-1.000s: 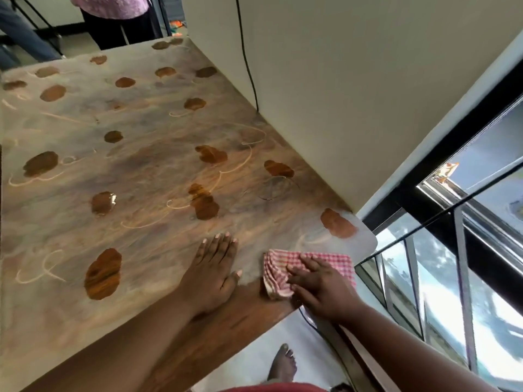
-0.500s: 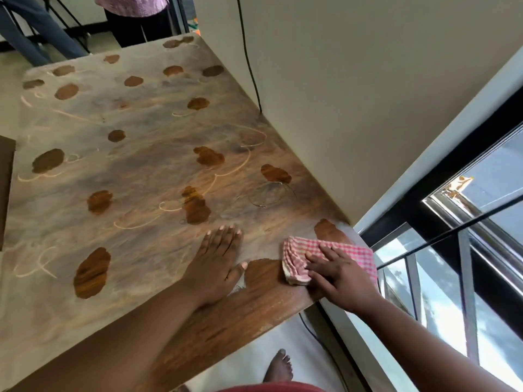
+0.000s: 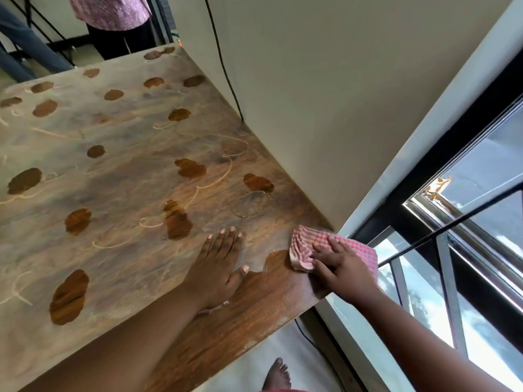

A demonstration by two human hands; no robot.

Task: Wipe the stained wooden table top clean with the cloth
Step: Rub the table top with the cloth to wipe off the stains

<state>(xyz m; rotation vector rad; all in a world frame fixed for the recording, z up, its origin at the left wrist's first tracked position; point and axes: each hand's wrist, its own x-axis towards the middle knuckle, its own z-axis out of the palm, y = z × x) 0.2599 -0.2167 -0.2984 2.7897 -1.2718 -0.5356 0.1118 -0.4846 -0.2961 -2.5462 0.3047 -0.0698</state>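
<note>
Right hand (image 3: 339, 264) presses, seemingly flat-fingered, on the cloth (image 3: 334, 244) at the table (image 3: 127, 171) corner.

The table top (image 3: 119, 171) is flat and open over most of its width, with nothing standing on it: only dark brown blotches (image 3: 69, 297) and thin pale rings lying flush with the wood, so a hand can slide across them freely toward the far edge and the left. On the right the wall (image 3: 325, 94) rises straight from the table's edge and blocks that side; a black cable (image 3: 223, 66) hangs down it to the table. The left hand (image 3: 219, 267) lies flat near the front, beside the cloth (image 3: 339, 247) at the right corner. Two people (image 3: 113, 21) stand beyond the far edge.
</note>
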